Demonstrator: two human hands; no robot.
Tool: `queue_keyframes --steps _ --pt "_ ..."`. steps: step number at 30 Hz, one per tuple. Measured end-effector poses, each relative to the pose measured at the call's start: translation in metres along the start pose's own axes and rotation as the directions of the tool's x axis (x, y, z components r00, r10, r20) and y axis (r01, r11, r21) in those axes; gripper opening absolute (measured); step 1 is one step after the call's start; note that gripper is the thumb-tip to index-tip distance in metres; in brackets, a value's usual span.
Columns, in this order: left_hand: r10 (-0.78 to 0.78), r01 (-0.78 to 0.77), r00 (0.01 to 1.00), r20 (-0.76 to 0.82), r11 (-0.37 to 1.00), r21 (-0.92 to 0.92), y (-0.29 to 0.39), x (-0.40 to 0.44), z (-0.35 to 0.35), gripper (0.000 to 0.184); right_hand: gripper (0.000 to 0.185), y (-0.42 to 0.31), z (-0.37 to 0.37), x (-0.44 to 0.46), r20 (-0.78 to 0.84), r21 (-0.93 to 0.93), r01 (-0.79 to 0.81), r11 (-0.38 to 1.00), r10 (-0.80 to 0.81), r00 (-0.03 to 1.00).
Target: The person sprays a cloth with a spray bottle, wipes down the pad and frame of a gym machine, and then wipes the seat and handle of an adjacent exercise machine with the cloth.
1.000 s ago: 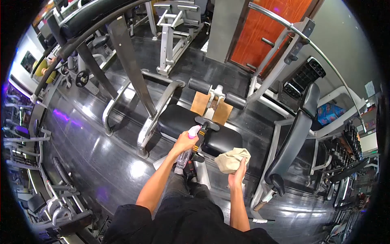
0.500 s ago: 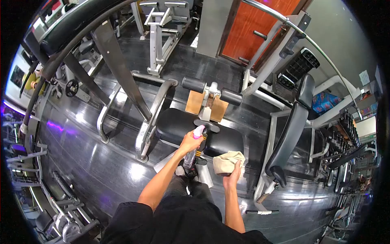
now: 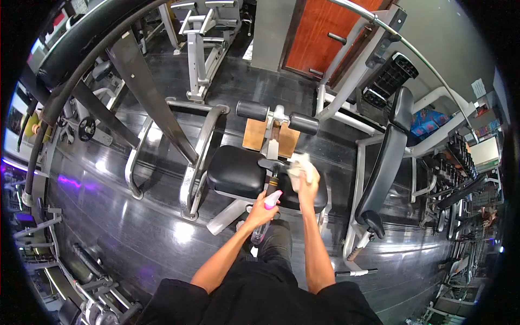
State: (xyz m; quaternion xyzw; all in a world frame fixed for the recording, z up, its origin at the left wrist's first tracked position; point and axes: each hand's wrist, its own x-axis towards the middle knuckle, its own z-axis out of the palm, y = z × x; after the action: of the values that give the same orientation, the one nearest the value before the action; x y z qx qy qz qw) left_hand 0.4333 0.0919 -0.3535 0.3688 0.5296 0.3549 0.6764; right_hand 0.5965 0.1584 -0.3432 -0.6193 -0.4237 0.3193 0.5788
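My left hand [image 3: 260,215] is closed around a spray bottle [image 3: 272,199] with a pink and white head, held low in front of my legs. Its clear body hangs below the fingers. My right hand [image 3: 309,188] grips a cream cloth [image 3: 300,169] over the right pad [image 3: 291,196] of a black padded bench; whether the cloth touches the pad I cannot tell. The left pad [image 3: 236,169] lies bare beside it. Between the pads stands a dark handle with yellow bands [image 3: 274,183], just beyond the bottle.
Past the bench are two foam rollers [image 3: 253,110] and a wooden footplate [image 3: 254,134]. A grey metal frame [image 3: 203,157] rises at left. An upright padded seat [image 3: 383,176] stands at right, with a dumbbell rack [image 3: 460,160] behind it. A red-brown door [image 3: 325,40] is at the back.
My right hand has moved the cloth forward and up over the right pad. My left hand has drawn the spray bottle back toward my body. The view has shifted slightly.
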Motion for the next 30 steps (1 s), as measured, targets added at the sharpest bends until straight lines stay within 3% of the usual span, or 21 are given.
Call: queue_keyframes --steps 1,3,4,6,7,9,12,16,19,23,25,26,30 --pt "0.028 -0.026 0.999 -0.026 0.996 0.082 -0.010 0.006 0.000 0.038 0.043 -0.012 0.010 0.010 0.120 -0.200 0.102 0.974 -0.080 0.990" --pt "0.064 -0.058 0.997 -0.037 0.987 0.152 -0.015 0.012 0.000 0.032 0.039 0.010 0.026 0.032 0.507 -0.267 0.234 0.935 -0.070 0.859" --pt "0.067 -0.061 0.997 -0.040 0.987 0.147 -0.010 0.013 -0.001 0.032 0.039 0.028 0.035 0.040 0.673 -0.267 0.298 0.916 -0.045 0.739" --pt "-0.053 0.051 0.999 0.010 0.994 0.096 -0.004 0.012 -0.003 0.034 0.039 0.025 0.048 0.044 0.752 -0.380 0.296 0.876 0.106 0.651" --pt "-0.052 0.052 0.999 0.005 0.994 0.093 -0.005 0.012 -0.003 0.034 0.039 0.022 0.050 0.048 0.764 -0.377 0.333 0.864 0.087 0.640" --pt "0.094 -0.087 0.995 -0.020 0.966 0.244 -0.017 0.017 -0.001 0.036 0.039 0.036 0.059 0.057 0.746 -0.418 0.322 0.850 0.119 0.655" --pt "0.054 -0.021 0.993 -0.106 0.959 0.283 -0.024 0.020 0.003 0.037 0.038 0.045 0.067 0.060 0.713 -0.458 0.308 0.834 0.137 0.688" --pt "-0.007 0.039 0.992 -0.125 0.965 0.259 -0.024 0.021 0.000 0.037 0.037 0.053 0.075 0.068 0.634 -0.503 0.169 0.848 0.229 0.739" --pt "0.004 0.035 0.990 -0.143 0.963 0.267 -0.015 0.015 0.005 0.034 0.036 0.043 0.076 0.069 0.465 -0.517 0.139 0.845 0.140 0.874" --pt "-0.013 0.049 0.984 -0.176 0.978 0.205 -0.004 0.009 0.007 0.034 0.033 0.051 0.076 0.071 0.423 -0.509 0.184 0.841 0.059 0.904" --pt "-0.019 0.053 0.989 -0.146 0.970 0.236 -0.004 0.008 0.007 0.053 0.034 0.052 0.076 0.067 0.355 -0.507 0.178 0.844 0.017 0.935" --pt "-0.026 0.063 0.987 -0.158 0.970 0.236 0.000 0.006 0.008 0.053 0.034 0.054 0.075 0.065 0.317 -0.505 0.170 0.846 -0.001 0.949" --pt "-0.113 0.128 0.978 -0.178 0.989 0.073 0.019 -0.002 0.013 0.059 0.031 0.046 0.056 0.047 0.463 -0.338 0.176 0.925 0.000 0.886"
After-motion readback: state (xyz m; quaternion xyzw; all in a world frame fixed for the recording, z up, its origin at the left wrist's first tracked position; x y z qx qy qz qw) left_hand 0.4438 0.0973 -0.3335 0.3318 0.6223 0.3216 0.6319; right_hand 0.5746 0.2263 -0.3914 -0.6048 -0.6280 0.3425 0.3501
